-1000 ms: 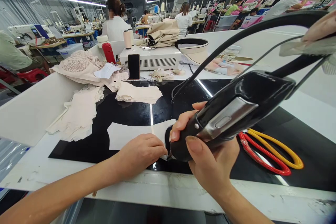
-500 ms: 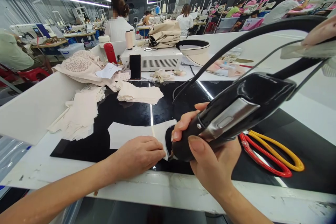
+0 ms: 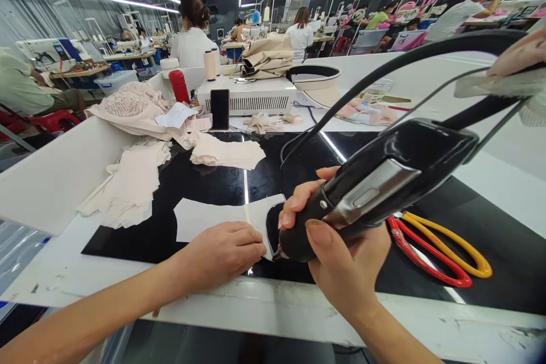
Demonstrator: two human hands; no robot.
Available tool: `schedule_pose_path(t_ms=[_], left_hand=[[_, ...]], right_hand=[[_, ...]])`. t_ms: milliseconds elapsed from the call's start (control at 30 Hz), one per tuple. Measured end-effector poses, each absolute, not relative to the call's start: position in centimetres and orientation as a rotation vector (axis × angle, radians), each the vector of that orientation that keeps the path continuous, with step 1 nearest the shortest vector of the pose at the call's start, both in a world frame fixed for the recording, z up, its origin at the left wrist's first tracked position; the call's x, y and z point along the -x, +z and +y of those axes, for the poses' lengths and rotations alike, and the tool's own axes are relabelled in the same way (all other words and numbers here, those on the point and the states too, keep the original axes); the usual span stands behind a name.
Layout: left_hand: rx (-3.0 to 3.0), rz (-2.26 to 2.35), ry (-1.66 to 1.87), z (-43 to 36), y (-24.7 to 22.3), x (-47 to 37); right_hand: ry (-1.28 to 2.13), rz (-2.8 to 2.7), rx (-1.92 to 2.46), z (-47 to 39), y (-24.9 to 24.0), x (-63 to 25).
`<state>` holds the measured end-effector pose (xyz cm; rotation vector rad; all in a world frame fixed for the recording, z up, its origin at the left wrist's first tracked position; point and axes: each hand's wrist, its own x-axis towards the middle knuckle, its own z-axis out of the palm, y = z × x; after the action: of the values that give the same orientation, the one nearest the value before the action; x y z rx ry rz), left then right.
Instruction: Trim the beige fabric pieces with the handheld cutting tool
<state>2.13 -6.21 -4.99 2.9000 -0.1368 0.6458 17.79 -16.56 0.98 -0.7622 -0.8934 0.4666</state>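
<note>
My right hand (image 3: pixel 341 239) is wrapped round a black handheld tool (image 3: pixel 375 182) with a silver panel, its tip low beside the right edge of a white piece (image 3: pixel 213 219). The white piece lies on the glossy black mat (image 3: pixel 205 182). Fingers pressed together, my left hand (image 3: pixel 228 253) rests on the near right part of that piece, close to the tool's tip; what its fingertips pinch, if anything, is hidden. Behind the piece lies a stack of cream fabric pieces (image 3: pixel 228 152), with another cream stack (image 3: pixel 132 182) to the left.
Red-handled and yellow-handled tools (image 3: pixel 447 244) lie right of my right hand. A thick black cable (image 3: pixel 367 74) arches over the mat. Farther back are a phone (image 3: pixel 220 109), a red bottle (image 3: pixel 178 86), lace fabric (image 3: pixel 128 105) and a white box (image 3: pixel 251 96). People sit beyond the table.
The white piece and my left hand have shifted very slightly left. The tool and the coloured handles also sit a touch farther left in view. Both hands keep their hold.
</note>
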Motion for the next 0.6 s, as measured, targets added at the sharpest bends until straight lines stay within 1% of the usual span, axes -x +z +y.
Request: schedule_pose_path(t_ms=[167, 600], left_hand=[[-2.921, -0.181, 0.637, -6.04, -5.41, -1.99], [-2.940, -0.232, 0.761, -6.14, -5.74, -2.02]], right_hand=[[0.455, -0.897, 0.774, -16.56, 1.11, -17.78], [0.440, -0.891, 0.803, -16.56, 1.34, -17.71]])
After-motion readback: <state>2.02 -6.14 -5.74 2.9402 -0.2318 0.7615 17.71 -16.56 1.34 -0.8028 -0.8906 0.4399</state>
